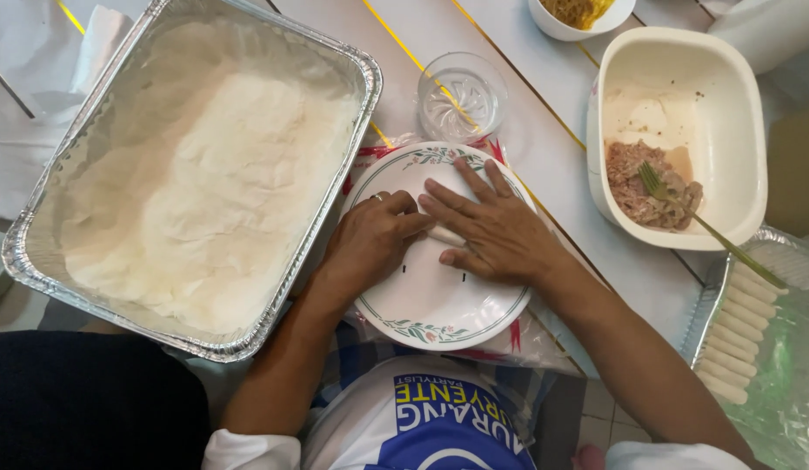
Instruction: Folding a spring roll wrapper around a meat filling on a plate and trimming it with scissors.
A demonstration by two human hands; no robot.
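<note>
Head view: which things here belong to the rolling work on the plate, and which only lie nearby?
In use:
left hand
right hand
floral-rimmed plate
wrapper being rolled
foil tray of wrappers
tub of meat filling
tray of finished rolls

Lying about:
glass of water
noodle bowl

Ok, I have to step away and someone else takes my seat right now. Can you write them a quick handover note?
Left hand: curled on the floral-rimmed plate, fingertips pressing a thin white roll.
Right hand: flat, fingers spread over the same roll.
Wrappers: a pale stack in the big foil tray at left.
Filling: minced meat mix with a green fork in the cream tub at right.
Water glass sits just beyond the plate.
Done: a row of finished rolls in the foil tray at far right.
Left, most likely: finish this roll and move it to that row; filling and wrappers both remain.
</note>
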